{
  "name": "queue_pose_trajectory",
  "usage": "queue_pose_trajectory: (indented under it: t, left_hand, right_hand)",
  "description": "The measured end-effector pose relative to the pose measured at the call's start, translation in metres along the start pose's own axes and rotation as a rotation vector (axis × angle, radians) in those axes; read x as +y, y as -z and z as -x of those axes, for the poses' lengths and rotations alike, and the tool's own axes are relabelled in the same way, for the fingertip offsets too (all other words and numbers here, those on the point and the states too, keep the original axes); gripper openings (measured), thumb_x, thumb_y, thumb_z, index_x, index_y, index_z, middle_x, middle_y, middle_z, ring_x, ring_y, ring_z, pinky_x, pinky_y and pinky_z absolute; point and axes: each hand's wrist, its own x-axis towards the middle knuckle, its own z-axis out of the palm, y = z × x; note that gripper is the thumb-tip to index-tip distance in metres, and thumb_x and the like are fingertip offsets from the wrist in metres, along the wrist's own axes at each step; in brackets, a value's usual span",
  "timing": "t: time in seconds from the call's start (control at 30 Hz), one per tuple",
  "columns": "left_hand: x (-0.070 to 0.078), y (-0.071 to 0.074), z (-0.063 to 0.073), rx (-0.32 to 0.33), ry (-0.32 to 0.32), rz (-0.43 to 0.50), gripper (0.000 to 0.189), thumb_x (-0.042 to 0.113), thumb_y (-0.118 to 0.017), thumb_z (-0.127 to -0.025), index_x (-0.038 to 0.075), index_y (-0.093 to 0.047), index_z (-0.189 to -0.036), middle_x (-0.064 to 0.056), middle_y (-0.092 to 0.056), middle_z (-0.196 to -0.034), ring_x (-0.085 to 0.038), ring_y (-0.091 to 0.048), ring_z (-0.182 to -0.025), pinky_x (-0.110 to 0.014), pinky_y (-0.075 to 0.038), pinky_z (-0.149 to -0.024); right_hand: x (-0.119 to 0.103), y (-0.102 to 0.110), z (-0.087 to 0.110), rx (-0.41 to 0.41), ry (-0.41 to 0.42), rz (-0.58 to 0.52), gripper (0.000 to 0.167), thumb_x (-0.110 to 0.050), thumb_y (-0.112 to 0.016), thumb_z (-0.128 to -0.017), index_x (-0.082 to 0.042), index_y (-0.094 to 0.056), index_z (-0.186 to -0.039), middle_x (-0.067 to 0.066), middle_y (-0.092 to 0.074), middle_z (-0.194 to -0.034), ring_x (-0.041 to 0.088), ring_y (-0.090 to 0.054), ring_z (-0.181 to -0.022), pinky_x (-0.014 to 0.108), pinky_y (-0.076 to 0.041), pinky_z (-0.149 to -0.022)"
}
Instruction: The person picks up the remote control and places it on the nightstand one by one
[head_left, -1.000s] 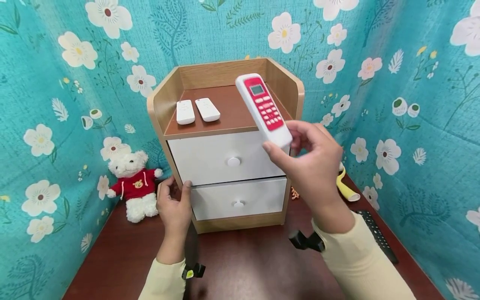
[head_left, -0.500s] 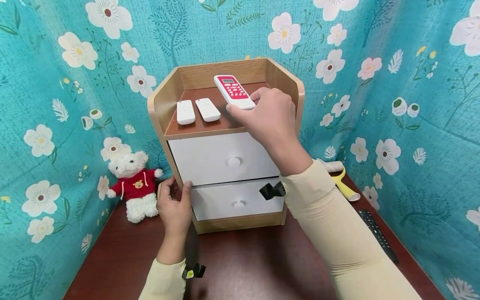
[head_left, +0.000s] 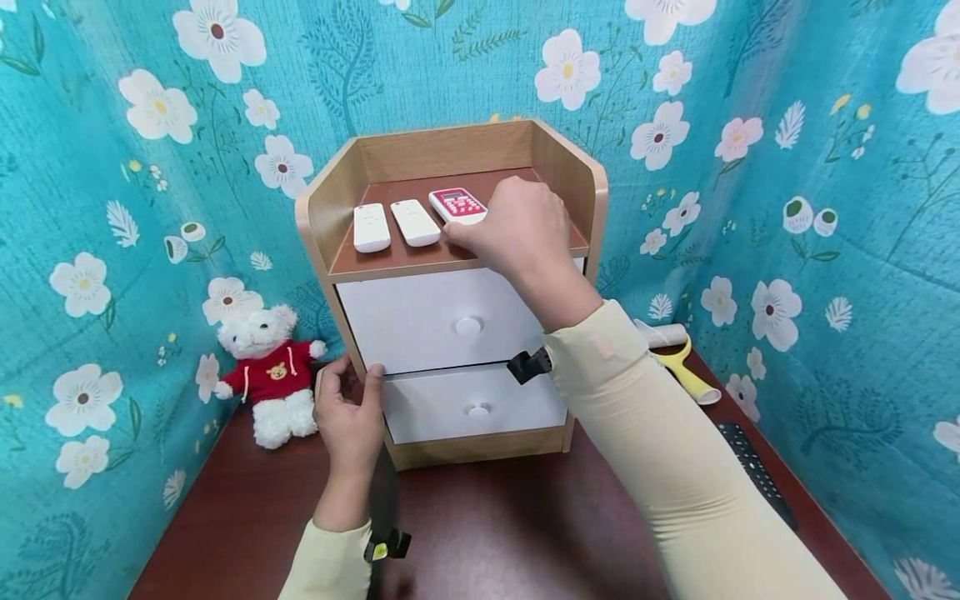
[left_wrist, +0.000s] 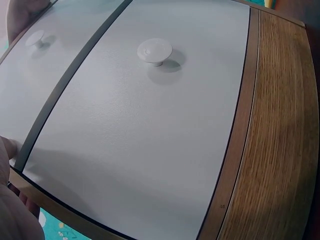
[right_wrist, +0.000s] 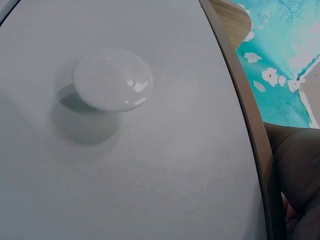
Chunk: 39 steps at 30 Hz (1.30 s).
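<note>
On the brown top of the small wooden cabinet [head_left: 480,454], my right hand [head_left: 521,225] grips the lower end of a white remote control with a red keypad [head_left: 459,202]. It lies level with the top, to the right of two plain white remotes [head_left: 371,227] [head_left: 416,223]. The thumb is on its near side; the other fingers are mostly hidden. My left hand [head_left: 351,417] holds the cabinet's left edge, thumb on the front by the gap between the two white drawers [head_left: 427,317]. In the left wrist view, part of that hand [left_wrist: 15,210] shows at the edge.
A white teddy bear in a red hoodie [head_left: 273,367] sits left of the cabinet. To the right lie a yellow-handled tool [head_left: 690,375], a white roll [head_left: 662,335] and a black keyboard-like object [head_left: 757,471]. Flowered teal curtains surround the dark red table [head_left: 465,533].
My right hand has carried the red-and-white remote left and down from in front of the cabinet onto its top, tilting it flatter. The left hand has stayed at the cabinet's edge.
</note>
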Motion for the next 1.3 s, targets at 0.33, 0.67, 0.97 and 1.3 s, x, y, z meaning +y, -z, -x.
queue_pose_trajectory:
  t: [0.33, 0.67, 0.97, 1.3]
  left_hand:
    - [0.002, 0.000, 0.000, 0.001, 0.008, 0.004, 0.039, 0.015, -0.085, -0.097, -0.003, -0.070, -0.128, -0.020, -0.066, -0.116, -0.009, -0.060, -0.103, -0.013, -0.051, -0.088]
    - [0.004, 0.000, 0.001, -0.004, 0.018, 0.012, 0.040, 0.015, -0.084, -0.097, -0.003, -0.070, -0.129, -0.019, -0.066, -0.117, -0.009, -0.061, -0.104, -0.012, -0.052, -0.088]
    - [0.001, -0.001, 0.003, 0.004, 0.009, 0.018, 0.039, 0.013, -0.084, -0.097, -0.003, -0.070, -0.129, -0.020, -0.066, -0.116, -0.008, -0.060, -0.103, -0.013, -0.051, -0.088]
    - [0.001, -0.001, 0.002, 0.012, -0.004, 0.002, 0.038, 0.011, -0.084, -0.096, -0.002, -0.070, -0.129, -0.018, -0.067, -0.118, -0.008, -0.060, -0.103, -0.012, -0.051, -0.086]
  right_hand:
    - [-0.001, -0.003, 0.001, 0.017, 0.018, 0.058, 0.064, -0.072, -0.074, -0.086, -0.009, -0.074, -0.098, 0.005, -0.070, -0.088, 0.024, -0.064, -0.082, 0.040, -0.054, -0.073]
    - [0.003, 0.001, 0.005, -0.018, 0.035, 0.100, 0.073, -0.080, -0.072, -0.086, -0.009, -0.074, -0.101, 0.005, -0.069, -0.089, 0.024, -0.063, -0.085, 0.042, -0.056, -0.077]
    - [0.013, 0.004, 0.036, 0.036, 0.095, -0.001, 0.070, -0.065, -0.075, -0.094, -0.004, -0.072, -0.130, 0.013, -0.072, -0.118, 0.027, -0.064, -0.111, 0.045, -0.058, -0.095]
    - [0.092, -0.040, 0.129, 0.599, 0.370, -0.488, 0.041, -0.025, -0.084, -0.093, -0.001, -0.075, -0.126, 0.015, -0.075, -0.110, 0.028, -0.067, -0.096, 0.034, -0.056, -0.080]
